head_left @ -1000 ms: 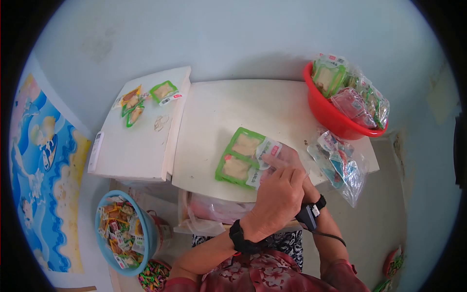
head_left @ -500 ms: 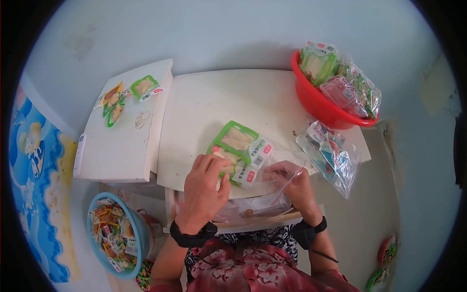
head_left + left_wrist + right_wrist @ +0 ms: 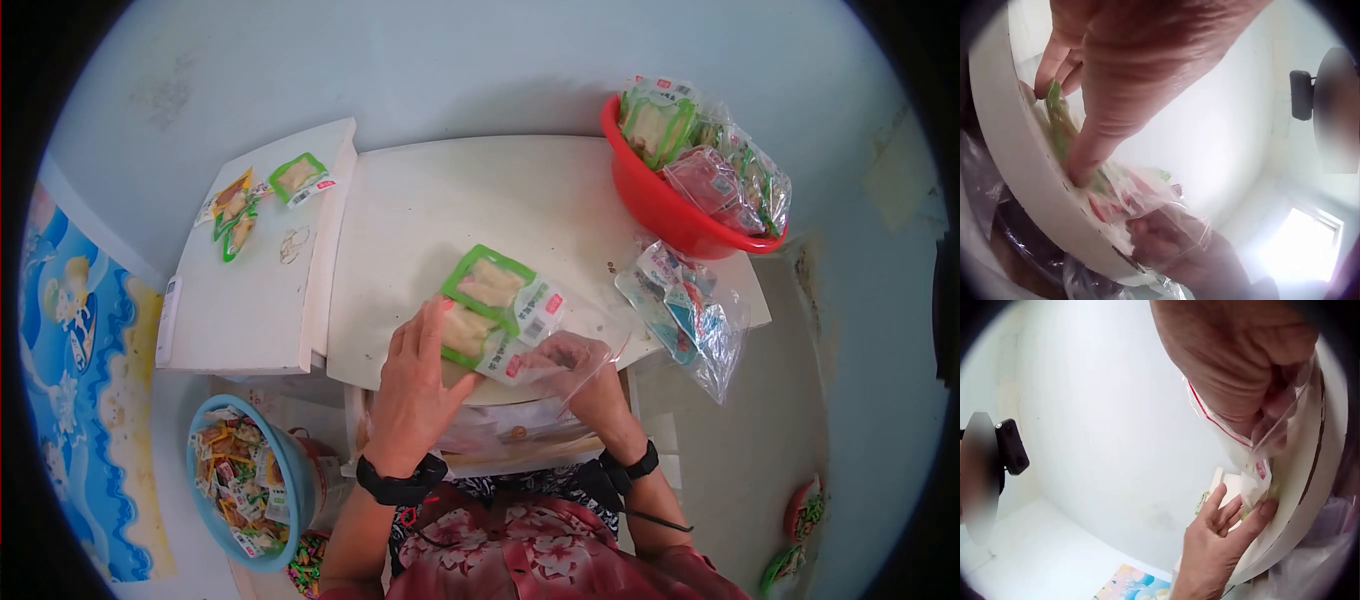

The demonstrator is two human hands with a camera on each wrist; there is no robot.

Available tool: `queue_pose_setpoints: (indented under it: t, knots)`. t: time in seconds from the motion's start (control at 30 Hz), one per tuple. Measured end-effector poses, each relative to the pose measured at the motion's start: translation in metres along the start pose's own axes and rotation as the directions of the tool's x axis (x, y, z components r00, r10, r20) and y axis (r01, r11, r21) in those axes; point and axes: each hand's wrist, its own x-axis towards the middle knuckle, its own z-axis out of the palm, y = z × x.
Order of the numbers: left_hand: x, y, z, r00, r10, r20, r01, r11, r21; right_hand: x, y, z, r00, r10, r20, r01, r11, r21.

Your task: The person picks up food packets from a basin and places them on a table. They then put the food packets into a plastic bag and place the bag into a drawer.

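Two green-and-white food packets [image 3: 487, 282] lie side by side in a clear zip bag [image 3: 590, 315] near the front of the white table, pale food showing through their windows. My left hand [image 3: 412, 380] grips the bag at its left end, thumb on the near side and fingers over the far side, with packet green [image 3: 1060, 125] between them in the left wrist view. At the bag's right end, my right hand [image 3: 580, 370] has its fingers curled in the clear film beside the packets' white ends. A red zip line [image 3: 1216, 423] runs near this hand.
A red basin [image 3: 660, 205] full of bagged packets stands at the back right, with another clear bag [image 3: 690, 315] beside it. Loose packets [image 3: 297, 178] lie on the raised left board. A blue basin [image 3: 285, 430] of small packs stands lower left. An open drawer [image 3: 530, 440] is below the table.
My left hand has swung from over the right hand to the bag's left end, and its grip there has settled. The right hand has shifted slightly left in the bag film.
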Motion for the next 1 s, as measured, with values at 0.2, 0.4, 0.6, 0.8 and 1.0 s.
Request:
queue_pose_setpoints:
  t: [0.2, 0.4, 0.6, 0.8, 1.0]
  knots:
    - [-0.004, 0.005, 0.011, 1.000, -0.003, -0.012, 0.004, 0.997, 0.073, -0.016, -0.014, 0.009, 0.998, 0.004, 0.063, -0.003, 1.000, -0.028]
    - [0.000, 0.011, -0.005, 0.996, 0.054, 0.077, -0.070, 0.970, 0.232, -0.010, -0.021, -0.015, 0.991, 0.000, 0.135, 0.017, 0.992, -0.126]
    - [0.005, 0.006, -0.003, 0.977, 0.187, 0.105, -0.203, 0.965, 0.168, -0.006, -0.021, -0.016, 0.980, -0.166, -0.111, 0.143, 0.972, -0.186]
    - [0.006, -0.001, -0.001, 0.967, 0.239, 0.085, -0.245, 0.967, 0.069, 0.009, -0.023, -0.010, 0.957, -0.272, -0.100, 0.201, 0.872, -0.447]
    - [0.002, -0.007, 0.004, 0.966, 0.244, 0.086, -0.249, 0.967, 0.050, 0.019, -0.019, -0.011, 0.931, -0.334, -0.148, 0.231, 0.852, -0.469]
